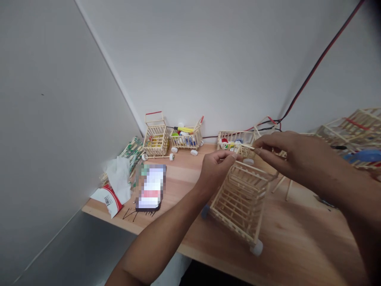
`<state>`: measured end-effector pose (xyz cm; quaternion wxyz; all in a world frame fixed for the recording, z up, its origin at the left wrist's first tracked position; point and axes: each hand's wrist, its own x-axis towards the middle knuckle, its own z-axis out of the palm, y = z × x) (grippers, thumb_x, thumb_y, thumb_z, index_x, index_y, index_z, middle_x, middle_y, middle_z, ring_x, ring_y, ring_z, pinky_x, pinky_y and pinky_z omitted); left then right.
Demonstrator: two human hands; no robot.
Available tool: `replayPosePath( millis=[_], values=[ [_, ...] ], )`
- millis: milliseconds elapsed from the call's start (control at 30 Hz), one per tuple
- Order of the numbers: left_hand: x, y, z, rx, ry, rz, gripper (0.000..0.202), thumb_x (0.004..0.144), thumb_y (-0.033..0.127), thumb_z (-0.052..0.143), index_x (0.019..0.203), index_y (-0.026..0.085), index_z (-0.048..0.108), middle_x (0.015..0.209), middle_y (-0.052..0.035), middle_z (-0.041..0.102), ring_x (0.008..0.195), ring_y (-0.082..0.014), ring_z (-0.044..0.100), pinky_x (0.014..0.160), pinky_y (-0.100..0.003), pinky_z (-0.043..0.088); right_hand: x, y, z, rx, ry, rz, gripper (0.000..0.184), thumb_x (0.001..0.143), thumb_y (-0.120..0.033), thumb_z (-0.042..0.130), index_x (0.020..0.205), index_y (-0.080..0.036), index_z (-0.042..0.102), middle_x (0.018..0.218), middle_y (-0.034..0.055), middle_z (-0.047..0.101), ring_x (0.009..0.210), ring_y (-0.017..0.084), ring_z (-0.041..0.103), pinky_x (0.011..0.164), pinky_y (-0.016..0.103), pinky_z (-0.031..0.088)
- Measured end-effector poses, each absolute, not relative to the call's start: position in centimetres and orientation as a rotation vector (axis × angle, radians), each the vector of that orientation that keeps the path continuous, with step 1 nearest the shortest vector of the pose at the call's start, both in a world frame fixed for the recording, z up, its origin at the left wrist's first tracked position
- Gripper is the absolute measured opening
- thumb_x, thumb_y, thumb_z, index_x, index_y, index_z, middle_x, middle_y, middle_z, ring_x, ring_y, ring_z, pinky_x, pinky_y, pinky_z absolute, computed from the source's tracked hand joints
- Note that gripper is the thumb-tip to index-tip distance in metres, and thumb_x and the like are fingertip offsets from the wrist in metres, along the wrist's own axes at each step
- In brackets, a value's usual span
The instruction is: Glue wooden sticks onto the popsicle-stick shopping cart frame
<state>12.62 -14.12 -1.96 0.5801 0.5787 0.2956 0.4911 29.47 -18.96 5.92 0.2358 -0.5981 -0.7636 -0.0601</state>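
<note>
Pale wood makes up the nearest cart (233, 228), on the table (293, 244), its basket (242, 198) and visible wheels (256, 248) seemingly done; what the left hand (216, 166) grips is unclear; the right hand (287, 155) pinches a thin stick (245, 146), apparently not yet attached; red-handled carts (156, 139) stand behind.

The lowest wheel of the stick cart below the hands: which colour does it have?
The lowest wheel is white, best seen in the head view.
</note>
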Motion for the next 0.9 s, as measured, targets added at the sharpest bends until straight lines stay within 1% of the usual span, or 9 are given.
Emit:
replayPosePath(
  millis=[167,367,533,733,900],
  values=[
    [12.55,-14.27,-1.63,1.343,0.711,1.145,0.017,0.080,0.026,0.066,0.079,0.014,0.077,0.080,-0.0051,0.074,0.080,-0.0181,0.065,0.078,-0.029,0.048,29.62,-18.92,5.74,-1.623,-2.105,-0.171,0.021,0.080,-0.029,0.048,0.071,-0.022,0.065,0.073,0.0061,0.070,0.065,0.020,0.059,0.060,0.031,0.037],
    [12.56,-14.25,-1.63,1.354,0.698,1.150,0.017,0.080,0.026,0.065,0.079,0.014,0.077,0.079,-0.0048,0.074,0.080,-0.0180,0.065,0.077,-0.028,0.048,29.81,-18.86,5.42,-1.618,-2.112,-0.202,0.021,0.083,-0.030,0.046,0.075,-0.025,0.064,0.070,0.0027,0.067,0.065,0.020,0.059,0.061,0.031,0.037],
    [12.58,-14.26,-1.60,1.345,0.713,1.138,0.018,0.081,0.026,0.064,0.080,0.014,0.077,0.078,-0.0046,0.074,0.080,-0.0182,0.065,0.076,-0.027,0.048,29.91,-18.84,5.35,-1.621,-2.129,-0.210,0.020,0.084,-0.031,0.047,0.074,-0.025,0.063,0.071,0.0019,0.067,0.065,0.020,0.059,0.061,0.032,0.038],
    [12.61,-14.24,-1.70,1.350,0.696,1.151,0.017,0.080,0.027,0.065,0.079,0.014,0.077,0.079,-0.0048,0.075,0.080,-0.0182,0.065,0.078,-0.028,0.048,29.94,-18.83,5.35,-1.617,-2.137,-0.231,0.019,0.084,-0.028,0.047,0.075,-0.025,0.064,0.072,0.0024,0.068,0.066,0.020,0.059,0.062,0.032,0.039],
    [12.63,-14.19,-1.76,1.356,0.694,1.153,0.018,0.081,0.027,0.065,0.079,0.015,0.077,0.080,-0.0051,0.075,0.081,-0.0185,0.065,0.080,-0.029,0.048,29.95,-18.82,5.33,-1.628,-2.129,-0.221,0.021,0.084,-0.031,0.046,0.076,-0.026,0.064,0.072,0.0028,0.068,0.066,0.021,0.059,0.062,0.032,0.039]
  ],
)
